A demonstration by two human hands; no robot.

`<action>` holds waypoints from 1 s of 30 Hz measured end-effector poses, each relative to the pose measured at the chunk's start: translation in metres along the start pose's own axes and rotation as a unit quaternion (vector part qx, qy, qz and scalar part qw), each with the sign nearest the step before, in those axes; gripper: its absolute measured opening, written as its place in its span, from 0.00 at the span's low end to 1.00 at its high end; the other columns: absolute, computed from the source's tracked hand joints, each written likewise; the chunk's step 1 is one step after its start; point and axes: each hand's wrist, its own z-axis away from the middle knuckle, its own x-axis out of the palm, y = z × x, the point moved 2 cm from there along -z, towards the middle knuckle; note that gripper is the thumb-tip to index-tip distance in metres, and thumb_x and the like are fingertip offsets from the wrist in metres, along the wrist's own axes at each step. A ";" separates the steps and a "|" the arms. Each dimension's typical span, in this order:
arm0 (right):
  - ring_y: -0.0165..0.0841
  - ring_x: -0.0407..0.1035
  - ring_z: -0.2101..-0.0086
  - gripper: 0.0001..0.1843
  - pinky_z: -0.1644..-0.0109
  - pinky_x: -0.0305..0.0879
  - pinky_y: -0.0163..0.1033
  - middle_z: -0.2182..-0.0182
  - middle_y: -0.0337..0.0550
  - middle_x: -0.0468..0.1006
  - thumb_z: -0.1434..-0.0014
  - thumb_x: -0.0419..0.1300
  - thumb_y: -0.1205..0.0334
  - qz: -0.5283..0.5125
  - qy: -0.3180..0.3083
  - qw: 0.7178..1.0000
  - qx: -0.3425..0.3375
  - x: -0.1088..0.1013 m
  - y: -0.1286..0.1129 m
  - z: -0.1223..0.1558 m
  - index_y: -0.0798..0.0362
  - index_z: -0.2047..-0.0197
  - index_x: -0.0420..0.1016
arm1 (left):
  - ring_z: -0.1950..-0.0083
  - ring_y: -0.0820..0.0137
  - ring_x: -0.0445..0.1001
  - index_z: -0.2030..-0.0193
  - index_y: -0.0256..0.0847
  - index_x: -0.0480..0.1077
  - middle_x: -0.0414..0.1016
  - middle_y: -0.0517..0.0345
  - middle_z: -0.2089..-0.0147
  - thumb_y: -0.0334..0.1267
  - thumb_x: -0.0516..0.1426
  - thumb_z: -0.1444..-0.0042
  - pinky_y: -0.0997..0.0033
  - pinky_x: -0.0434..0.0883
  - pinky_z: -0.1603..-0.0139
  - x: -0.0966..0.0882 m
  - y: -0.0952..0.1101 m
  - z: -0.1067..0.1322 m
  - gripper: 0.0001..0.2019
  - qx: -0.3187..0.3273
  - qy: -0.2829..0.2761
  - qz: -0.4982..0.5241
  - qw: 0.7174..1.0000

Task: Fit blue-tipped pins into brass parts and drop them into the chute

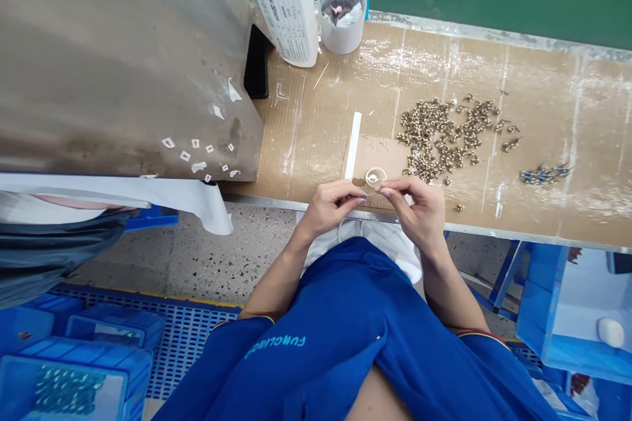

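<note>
My left hand (332, 209) is closed in a pinch at the table's front edge. Whatever small piece sits at its fingertips is too tiny to name. Opposite it, my right hand (417, 210) pinches a toothpick (374, 194), a thin pale stick whose tip points toward the left fingertips. Just beyond the fingers lies a small round dish (376, 176) with a white blob in it. A pile of small brass-coloured metal parts (434, 138) spreads to the right of the dish. Farther right is a smaller cluster of blue-and-metal parts (544, 174).
A white strip (353, 145) lies left of the dish. Another toothpick (320, 75) rests near a white bottle (291, 13) and a tape roll holding scraps (343, 39). A metal housing (148, 66) with small stickers borders the left. Blue bins (548, 302) stand below at right.
</note>
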 end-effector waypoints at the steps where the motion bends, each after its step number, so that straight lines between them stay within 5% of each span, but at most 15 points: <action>1: 0.35 0.78 0.68 0.09 0.65 0.74 0.41 0.69 0.41 0.84 0.36 0.64 0.54 -0.018 0.021 1.000 0.007 -0.002 0.002 0.000 0.47 0.65 0.80 | 0.71 0.75 0.70 0.63 0.37 0.77 0.77 0.56 0.69 0.37 0.61 0.36 0.76 0.66 0.71 0.000 -0.001 0.000 0.07 -0.003 0.007 0.007 1.000; 6: 0.36 0.76 0.65 0.12 0.64 0.72 0.42 0.69 0.43 0.82 0.36 0.64 0.51 -0.021 0.095 0.995 -0.009 -0.004 0.017 -0.006 0.48 0.67 0.79 | 0.71 0.75 0.71 0.63 0.37 0.78 0.77 0.55 0.68 0.38 0.61 0.36 0.76 0.67 0.71 -0.001 -0.006 0.003 0.07 -0.002 0.009 0.038 0.999; 13: 0.36 0.72 0.64 0.12 0.64 0.70 0.42 0.62 0.45 0.79 0.34 0.61 0.50 0.070 0.047 0.996 -0.034 0.002 0.022 -0.006 0.48 0.57 0.80 | 0.71 0.75 0.71 0.63 0.37 0.78 0.78 0.55 0.69 0.40 0.61 0.36 0.76 0.67 0.71 -0.005 -0.006 0.003 0.08 0.000 0.004 0.046 0.999; 20: 0.34 0.69 0.70 0.14 0.65 0.66 0.40 0.68 0.43 0.77 0.33 0.57 0.51 0.229 0.203 0.951 0.050 -0.077 0.054 0.013 0.50 0.59 0.79 | 0.71 0.74 0.73 0.63 0.38 0.79 0.79 0.54 0.68 0.39 0.62 0.37 0.75 0.68 0.71 -0.005 -0.006 0.000 0.07 0.008 0.006 0.046 0.999; 23: 0.33 0.67 0.74 0.13 0.67 0.65 0.41 0.72 0.41 0.76 0.35 0.59 0.52 0.256 0.190 0.945 0.068 -0.092 0.068 0.019 0.51 0.61 0.80 | 0.71 0.74 0.72 0.63 0.38 0.79 0.78 0.55 0.68 0.37 0.62 0.37 0.76 0.68 0.72 -0.004 -0.007 -0.001 0.06 0.013 0.002 0.042 0.999; 30: 0.34 0.70 0.73 0.10 0.65 0.68 0.42 0.69 0.43 0.79 0.37 0.60 0.56 0.271 0.127 0.952 0.062 -0.077 0.073 0.015 0.50 0.65 0.80 | 0.71 0.75 0.72 0.63 0.37 0.78 0.78 0.55 0.69 0.36 0.61 0.37 0.77 0.67 0.72 -0.004 -0.003 -0.001 0.06 0.025 0.001 0.010 1.000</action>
